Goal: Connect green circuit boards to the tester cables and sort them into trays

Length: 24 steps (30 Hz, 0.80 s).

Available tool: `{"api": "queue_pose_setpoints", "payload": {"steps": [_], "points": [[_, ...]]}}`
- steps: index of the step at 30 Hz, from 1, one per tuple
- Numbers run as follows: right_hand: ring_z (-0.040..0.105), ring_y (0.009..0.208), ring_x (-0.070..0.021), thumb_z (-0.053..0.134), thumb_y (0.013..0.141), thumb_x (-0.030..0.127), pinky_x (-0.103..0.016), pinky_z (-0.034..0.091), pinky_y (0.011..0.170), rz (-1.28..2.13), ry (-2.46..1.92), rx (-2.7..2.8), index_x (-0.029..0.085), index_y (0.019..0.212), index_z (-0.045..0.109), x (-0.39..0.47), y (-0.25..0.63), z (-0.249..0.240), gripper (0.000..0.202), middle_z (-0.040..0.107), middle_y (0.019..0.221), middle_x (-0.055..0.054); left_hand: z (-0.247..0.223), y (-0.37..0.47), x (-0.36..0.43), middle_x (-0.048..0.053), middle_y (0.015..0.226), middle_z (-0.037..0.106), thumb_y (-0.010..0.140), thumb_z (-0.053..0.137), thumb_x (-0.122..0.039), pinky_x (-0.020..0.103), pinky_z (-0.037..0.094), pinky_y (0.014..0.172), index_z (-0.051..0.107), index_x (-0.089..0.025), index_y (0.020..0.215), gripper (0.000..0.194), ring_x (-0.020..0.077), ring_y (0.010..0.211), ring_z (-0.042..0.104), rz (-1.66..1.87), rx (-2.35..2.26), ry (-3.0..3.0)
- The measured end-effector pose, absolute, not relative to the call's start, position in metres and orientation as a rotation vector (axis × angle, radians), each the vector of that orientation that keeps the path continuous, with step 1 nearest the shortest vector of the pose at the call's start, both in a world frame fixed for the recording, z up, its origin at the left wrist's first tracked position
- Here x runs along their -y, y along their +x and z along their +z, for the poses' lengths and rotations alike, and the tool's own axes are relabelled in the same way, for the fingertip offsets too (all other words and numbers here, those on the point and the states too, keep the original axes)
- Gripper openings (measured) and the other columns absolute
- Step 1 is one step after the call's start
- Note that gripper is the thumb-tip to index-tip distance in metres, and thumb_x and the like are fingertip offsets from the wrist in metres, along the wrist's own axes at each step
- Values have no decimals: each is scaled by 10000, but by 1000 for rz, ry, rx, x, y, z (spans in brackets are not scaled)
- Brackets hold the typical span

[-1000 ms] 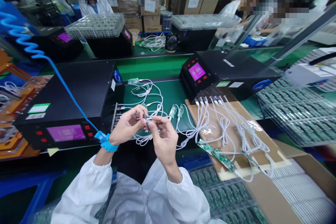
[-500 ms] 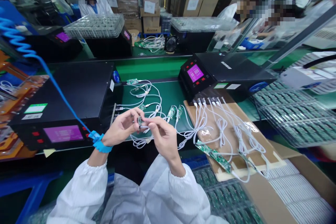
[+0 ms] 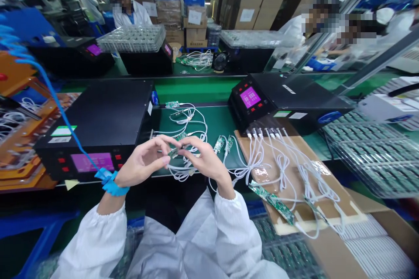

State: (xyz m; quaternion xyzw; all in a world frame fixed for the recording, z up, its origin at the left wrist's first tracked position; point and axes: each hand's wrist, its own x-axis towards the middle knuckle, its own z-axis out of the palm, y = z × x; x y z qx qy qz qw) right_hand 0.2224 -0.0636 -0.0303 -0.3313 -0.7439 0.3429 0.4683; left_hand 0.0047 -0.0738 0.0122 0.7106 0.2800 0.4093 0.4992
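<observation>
A small circuit board (image 3: 173, 153) is held up between my two hands, over the front edge of the green bench. My left hand (image 3: 144, 162) is closed on its left side with thumb and fingertips, and a blue coiled-cord strap (image 3: 113, 182) circles that wrist. The fingertips of my right hand (image 3: 205, 159) pinch the board's upper right end, partly hiding it. White cables (image 3: 178, 169) lie just below the fingers; whether one is plugged into the held board cannot be made out. Two more green boards (image 3: 219, 144) with cables rest to the right.
Black test boxes with purple screens stand left (image 3: 93, 113) and right (image 3: 291, 96). Bundled white cables run over a cardboard sheet (image 3: 245, 157), where a long green board (image 3: 273, 202) lies. Trays of boards (image 3: 373, 152) sit at right. Co-workers (image 3: 131, 11) are across the bench.
My right hand has shifted from the lower right of the board, near a white cable, to its upper end. The left wrist has moved slightly left. The whole view has shifted a little.
</observation>
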Motion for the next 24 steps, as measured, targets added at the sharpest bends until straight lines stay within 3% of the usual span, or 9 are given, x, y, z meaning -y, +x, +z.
{"api": "queue_pose_setpoints", "payload": {"steps": [3,7,9,15,20,24], "points": [[637,1088,-197,646,987,221,-360,494,1002,689,-981,1781,206,1116,718,57,212,-33,149,742,1097,-58,20,-1,92,112,1369,590,951,676,-262,254,587,678,650,-195,1012,95,143,865,654,1229,-1032,1751],[579,1132,-252,591,1000,163,-412,477,1011,472,-1265,1838,172,1132,713,41,193,-45,180,732,1106,-108,18,-3,125,88,1360,599,937,701,-308,247,589,736,652,-209,993,124,202,1073,657,1517,-1395,1688],[555,1143,-275,573,1006,155,-429,467,1008,412,-1394,1909,156,1153,710,32,184,-52,201,730,1108,-129,12,-3,141,81,1430,563,935,704,-329,265,594,791,657,-221,1036,155,216,1138,645,1503,-1566,1695],[548,1161,-328,535,1016,155,-445,428,995,295,-1678,2057,98,1188,708,18,167,-65,250,731,1122,-179,-17,3,168,163,1673,276,969,644,-383,365,633,770,579,-227,1301,372,186,943,695,1289,-1887,1774],[595,1135,-326,533,1026,205,-407,424,954,236,-1733,2085,96,1177,714,14,164,-78,260,736,1095,-196,-36,7,168,215,1661,292,990,604,-375,358,631,729,494,-240,1406,451,201,933,711,1241,-1936,1771],[604,1188,-340,498,1046,253,-417,443,968,200,-1671,2067,75,1205,700,9,166,-90,313,739,1093,-217,-41,10,168,220,1713,155,1011,564,-358,385,636,764,431,-267,1457,474,194,934,707,1254,-1949,1789]]}}
